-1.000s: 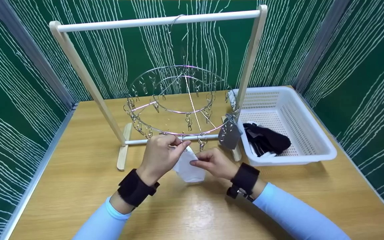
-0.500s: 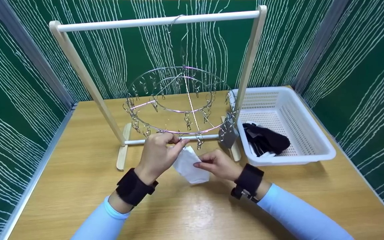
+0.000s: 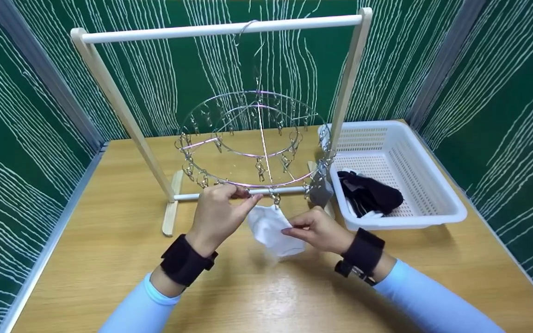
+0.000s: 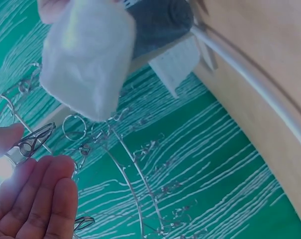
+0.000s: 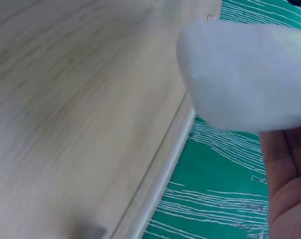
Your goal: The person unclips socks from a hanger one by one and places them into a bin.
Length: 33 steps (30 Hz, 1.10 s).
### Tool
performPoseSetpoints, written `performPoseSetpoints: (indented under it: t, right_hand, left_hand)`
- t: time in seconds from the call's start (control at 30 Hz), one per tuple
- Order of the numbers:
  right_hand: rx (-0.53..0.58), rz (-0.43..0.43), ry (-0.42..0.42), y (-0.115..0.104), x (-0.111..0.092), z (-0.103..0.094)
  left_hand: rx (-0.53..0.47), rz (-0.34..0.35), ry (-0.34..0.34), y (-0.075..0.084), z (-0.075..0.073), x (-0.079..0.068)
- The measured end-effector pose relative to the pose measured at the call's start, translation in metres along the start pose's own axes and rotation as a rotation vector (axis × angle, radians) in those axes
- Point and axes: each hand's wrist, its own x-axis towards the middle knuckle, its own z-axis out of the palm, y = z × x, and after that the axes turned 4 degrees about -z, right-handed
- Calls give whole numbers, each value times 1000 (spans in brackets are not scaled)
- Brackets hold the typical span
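My left hand (image 3: pixel 218 215) is at the front rim of a round metal clip hanger (image 3: pixel 289 183). In the left wrist view its thumb and fingers pinch a wire clip (image 4: pixel 41 139). To its right, my right hand (image 3: pixel 319 230) pinches the side edge of a small white sock (image 3: pixel 271 231) between thumb and fingers. The sock hangs below the hanger, apart from the left hand's fingertips. Its top edge lies close to another clip (image 3: pixel 275 199); whether they touch, I cannot tell. The right wrist view shows the sock's rounded end and part of the palm.
The hanger hangs from a wooden rack's white bar (image 3: pixel 178 32). A grey sock (image 3: pixel 321 189) hangs at the hanger's right side, with something white behind it. At the right stands a white basket (image 3: pixel 433 185) holding dark cloth items (image 3: pixel 373 192) and some white ones.
My right hand has drawn the white sock rightward, away from the left hand's fingertips. My left hand has stayed nearly in place at the hanger's rim. The hanger has swung slightly.
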Motion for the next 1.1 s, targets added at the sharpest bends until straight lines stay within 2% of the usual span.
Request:
performPoseSetpoints:
  t: [0.27,0.5,0.7,1.03,1.1]
  right_hand:
    - [-45,-110,16,-9,-9,-14]
    - [-90,-182,36,-27,-14,-35]
    - [-149,-265,105,-41,-17,-57]
    - [-175,-206,261,-57,-24,-108]
    - [-175,-168,304,-60,-25,-120]
  left_hand:
    - [20,5,9,-1,0,1]
    - [22,-8,8,-3,-1,0]
    - [27,-6,18,-3,-2,-1]
    - [31,-15,9,-5,-3,-1]
    - [31,-12,9,-5,-3,-1]
